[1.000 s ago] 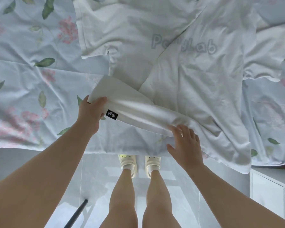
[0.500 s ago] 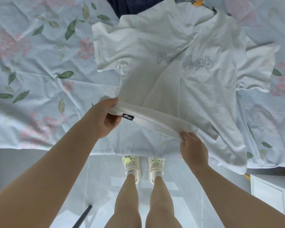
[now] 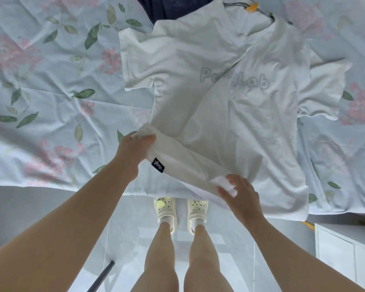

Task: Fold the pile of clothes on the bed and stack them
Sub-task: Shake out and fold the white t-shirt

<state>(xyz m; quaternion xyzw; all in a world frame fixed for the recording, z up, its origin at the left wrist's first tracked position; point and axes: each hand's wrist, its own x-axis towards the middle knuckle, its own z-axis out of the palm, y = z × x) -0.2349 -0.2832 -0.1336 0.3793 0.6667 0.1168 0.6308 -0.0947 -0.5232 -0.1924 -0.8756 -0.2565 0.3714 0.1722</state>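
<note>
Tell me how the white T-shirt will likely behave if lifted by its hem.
Probably floppy: the white T-shirt wrinkles, and its hem sags between the left hand and right hand. Likely light, since a finger grip alone raises its corner.

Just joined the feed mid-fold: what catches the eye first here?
A white T-shirt lies spread across the middle of the floral sheet. Its near hem is lifted: the left hand grips the corner by a black label, and the right hand is at the hem further right, grip blurred. A dark garment peeks out at the top edge.
</note>
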